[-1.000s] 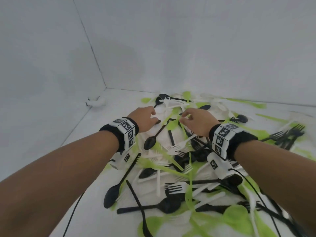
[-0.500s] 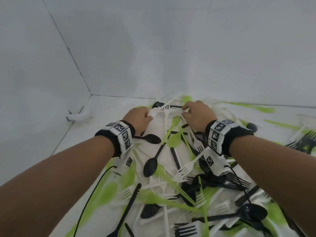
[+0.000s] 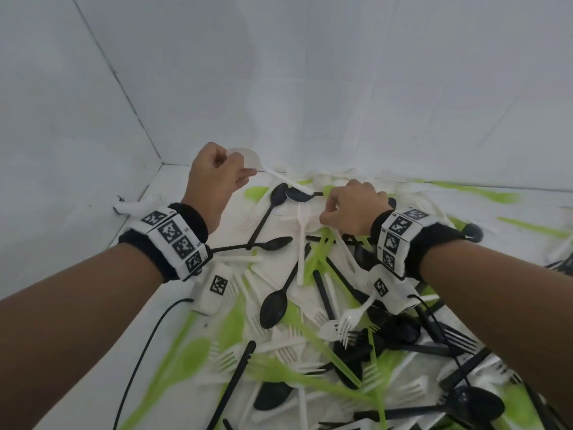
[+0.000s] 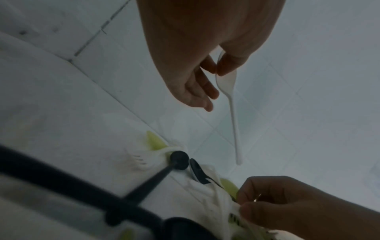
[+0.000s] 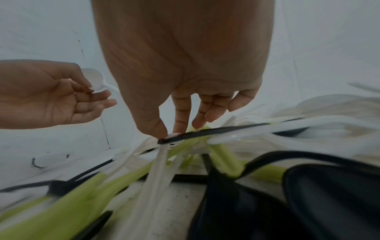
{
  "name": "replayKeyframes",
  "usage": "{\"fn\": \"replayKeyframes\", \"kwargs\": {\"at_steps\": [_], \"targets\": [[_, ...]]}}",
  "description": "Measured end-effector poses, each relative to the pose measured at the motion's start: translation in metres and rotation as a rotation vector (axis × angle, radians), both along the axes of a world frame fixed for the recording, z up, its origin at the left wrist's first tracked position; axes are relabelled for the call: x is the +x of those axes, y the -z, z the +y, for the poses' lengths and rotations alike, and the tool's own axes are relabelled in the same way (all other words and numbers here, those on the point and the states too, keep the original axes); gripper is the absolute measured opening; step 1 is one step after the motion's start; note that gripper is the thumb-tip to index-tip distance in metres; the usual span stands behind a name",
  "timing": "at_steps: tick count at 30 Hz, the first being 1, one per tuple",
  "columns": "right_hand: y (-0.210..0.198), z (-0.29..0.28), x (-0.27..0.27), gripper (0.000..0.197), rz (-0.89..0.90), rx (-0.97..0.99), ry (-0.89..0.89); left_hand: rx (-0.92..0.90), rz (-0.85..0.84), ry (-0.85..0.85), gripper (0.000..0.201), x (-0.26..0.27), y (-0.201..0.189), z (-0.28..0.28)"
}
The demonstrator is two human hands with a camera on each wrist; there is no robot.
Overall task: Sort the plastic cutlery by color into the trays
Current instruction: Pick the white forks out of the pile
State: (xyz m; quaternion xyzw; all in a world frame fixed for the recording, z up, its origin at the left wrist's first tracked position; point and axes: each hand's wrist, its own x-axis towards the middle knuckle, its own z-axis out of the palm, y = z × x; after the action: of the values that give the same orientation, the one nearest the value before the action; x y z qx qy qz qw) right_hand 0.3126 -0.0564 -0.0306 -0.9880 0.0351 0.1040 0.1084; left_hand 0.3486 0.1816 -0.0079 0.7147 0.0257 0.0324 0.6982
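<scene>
We look down on the white floor (image 3: 173, 193), walls (image 3: 310, 72) rising behind it, and the pile (image 3: 310, 336) of black, green and white cutlery spreads from centre out toward five o'clock. No trays are in view.

At eleven o'clock from the pile's centre, our left hand (image 3: 214, 178) is up off the floor, thumb and forefinger pinching a white spoon (image 4: 227, 82) by its bowl, the other fingers loosely curled; the handle hangs clear of the heap.

At one o'clock, our right hand (image 3: 353, 206) is down on the pile, thumb (image 5: 154, 125) and fingertips closing on the tangle where a black handle (image 5: 205, 131) crosses a white handle (image 5: 160, 155); which piece it actually grips we cannot tell.

A black spoon (image 3: 274, 305) lies between our wrists, bowl toward six o'clock.
</scene>
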Motion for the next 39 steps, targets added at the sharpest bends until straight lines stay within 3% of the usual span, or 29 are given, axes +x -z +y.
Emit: {"fn": "replayKeyframes", "kwargs": {"at_steps": [3, 9, 13, 15, 20, 24, 29, 32, 36, 39], "targets": [[0.002, -0.005, -0.006, 0.012, -0.075, 0.126, -0.013, -0.068, 0.020, 0.004, 0.011, -0.001, -0.009, -0.013], [-0.003, -0.010, -0.012, 0.014, -0.306, 0.370, -0.050, 0.107, -0.065, 0.009, 0.006, -0.007, -0.005, -0.026], [-0.010, -0.010, -0.019, 0.017, -0.414, 0.427, -0.003, -0.052, -0.079, -0.045, 0.007, -0.012, -0.012, -0.025], [-0.011, -0.012, -0.024, 0.018, -0.409, 0.447, 0.018, -0.121, -0.094, -0.116, 0.009, -0.016, -0.020, -0.022], [-0.010, -0.019, -0.037, 0.017, -0.250, 0.282, -0.030, -0.152, -0.136, -0.256, 0.012, -0.027, -0.038, -0.016], [-0.013, -0.024, -0.049, 0.018, -0.259, 0.226, -0.030, 0.004, -0.199, -0.294, 0.016, -0.041, -0.042, -0.020], [-0.017, -0.029, -0.066, 0.017, -0.252, 0.295, -0.025, 0.217, -0.083, -0.206, 0.013, -0.067, -0.035, -0.033], [-0.019, -0.031, -0.075, 0.019, -0.272, 0.366, -0.022, 0.235, -0.067, -0.175, 0.013, -0.084, -0.032, -0.041], [-0.020, -0.035, -0.081, 0.028, -0.273, 0.438, -0.011, 0.305, -0.045, -0.087, 0.015, -0.089, -0.020, -0.044], [-0.021, -0.041, -0.079, 0.024, -0.269, 0.401, -0.007, 0.417, -0.011, 0.034, 0.017, -0.080, -0.020, -0.046]]}}
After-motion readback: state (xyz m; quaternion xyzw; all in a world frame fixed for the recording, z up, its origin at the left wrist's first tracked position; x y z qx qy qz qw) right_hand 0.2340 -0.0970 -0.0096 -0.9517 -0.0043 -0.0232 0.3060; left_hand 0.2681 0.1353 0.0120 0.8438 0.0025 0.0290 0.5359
